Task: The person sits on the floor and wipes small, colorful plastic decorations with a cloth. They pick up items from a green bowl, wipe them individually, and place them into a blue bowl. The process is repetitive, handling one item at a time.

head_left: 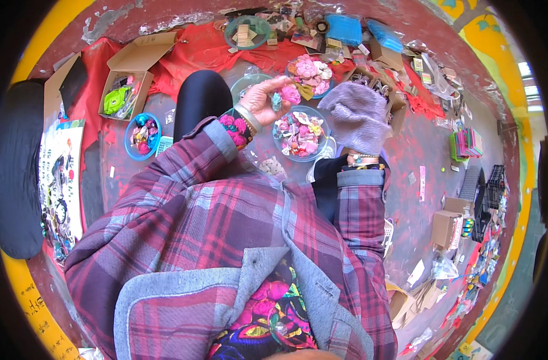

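My left hand (260, 103) is raised over the bowls, its fingers curled around a pink fabric flower (290, 94) and a small teal piece (276, 102). A fuzzy grey-purple piece of cloth, perhaps a knit hat (356, 114), covers my right hand; only the wrist with its bracelets (362, 159) shows, and the fingers are hidden inside. Between the two hands, below the flower, is a clear round bowl (278, 150) of pink, white and cream fabric flowers. Farther off, another bowl (328, 91) holds pink flowers. A greenish clear bowl (250, 80) lies partly behind my left hand.
At left are a blue basket (127, 144) of shiny colourful pieces and an open cardboard box (145, 84). A green bowl (227, 36) with small cards stands at the back on red cloth (199, 51). Cardboard boxes (397, 114) sit beyond the hat; black baskets (481, 201) are at right.
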A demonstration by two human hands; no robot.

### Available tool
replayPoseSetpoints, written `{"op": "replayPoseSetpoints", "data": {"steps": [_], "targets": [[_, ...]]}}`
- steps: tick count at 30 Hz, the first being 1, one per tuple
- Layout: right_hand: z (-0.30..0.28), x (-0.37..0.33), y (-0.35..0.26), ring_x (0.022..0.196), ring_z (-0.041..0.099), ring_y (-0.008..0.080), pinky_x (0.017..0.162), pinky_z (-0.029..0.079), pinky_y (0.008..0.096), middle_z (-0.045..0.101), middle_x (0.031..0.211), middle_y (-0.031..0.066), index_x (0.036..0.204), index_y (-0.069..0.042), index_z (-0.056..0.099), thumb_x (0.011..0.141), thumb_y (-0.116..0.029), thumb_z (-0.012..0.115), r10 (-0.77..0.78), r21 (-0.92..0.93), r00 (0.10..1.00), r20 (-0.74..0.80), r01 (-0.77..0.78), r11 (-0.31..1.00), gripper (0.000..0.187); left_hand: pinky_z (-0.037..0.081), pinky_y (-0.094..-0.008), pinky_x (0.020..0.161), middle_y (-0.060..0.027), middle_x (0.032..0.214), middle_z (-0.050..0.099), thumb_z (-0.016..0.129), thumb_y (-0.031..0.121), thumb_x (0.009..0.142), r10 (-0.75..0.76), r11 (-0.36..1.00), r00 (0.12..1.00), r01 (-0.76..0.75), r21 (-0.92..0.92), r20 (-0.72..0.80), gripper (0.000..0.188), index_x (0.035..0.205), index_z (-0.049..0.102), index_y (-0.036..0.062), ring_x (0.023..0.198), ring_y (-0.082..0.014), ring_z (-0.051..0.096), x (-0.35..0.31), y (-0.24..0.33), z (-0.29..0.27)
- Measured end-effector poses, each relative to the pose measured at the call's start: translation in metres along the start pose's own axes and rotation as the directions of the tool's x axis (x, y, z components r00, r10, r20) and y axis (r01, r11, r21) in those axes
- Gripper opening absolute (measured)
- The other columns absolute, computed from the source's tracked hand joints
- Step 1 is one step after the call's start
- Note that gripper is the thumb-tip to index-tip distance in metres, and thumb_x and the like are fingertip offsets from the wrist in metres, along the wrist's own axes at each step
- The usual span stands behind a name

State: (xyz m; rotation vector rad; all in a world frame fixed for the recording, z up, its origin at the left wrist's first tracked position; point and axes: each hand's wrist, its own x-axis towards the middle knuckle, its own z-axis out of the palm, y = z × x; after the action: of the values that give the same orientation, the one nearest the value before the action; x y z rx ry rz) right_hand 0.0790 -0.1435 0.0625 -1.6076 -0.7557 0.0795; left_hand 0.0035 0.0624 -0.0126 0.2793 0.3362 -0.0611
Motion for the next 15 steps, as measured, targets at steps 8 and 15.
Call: {"op": "replayPoseSetpoints", "data": {"steps": [8,15], "targets": [[0.043,-0.074,-0.013,0.089,0.057,0.0256,0.077,0.046,0.0346,0.058,0.095,0.0097,0.097,-0.011,0.057,0.062,-0.011,0.058,-0.013,-0.578,0.959,0.285,0.182,0.796,0.035,0.046,-0.0239,0.061,-0.0156,0.106,0.057,0.058,0.001,0.081,-0.008,0.993,0.976,-0.018,0.116,0.218,0.031,0.110,0.050,0.0013,0.096,-0.0230,0.056,-0.070,-0.011,0.022],[0.058,-0.088,-0.035,0.086,0.059,0.0324,0.073,0.046,0.0368,0.059,0.092,0.0178,0.107,-0.005,0.053,0.067,-0.015,0.063,0.115,-0.282,0.958,0.262,-0.038,0.959,0.042,0.045,-0.0234,0.065,-0.0119,0.104,0.060,0.061,-0.001,0.078,0.033,0.845,0.913,-0.243,0.477,0.407,0.030,0.107,0.052,0.0029,0.097,-0.0181,0.057,-0.082,-0.029,0.031]]}}
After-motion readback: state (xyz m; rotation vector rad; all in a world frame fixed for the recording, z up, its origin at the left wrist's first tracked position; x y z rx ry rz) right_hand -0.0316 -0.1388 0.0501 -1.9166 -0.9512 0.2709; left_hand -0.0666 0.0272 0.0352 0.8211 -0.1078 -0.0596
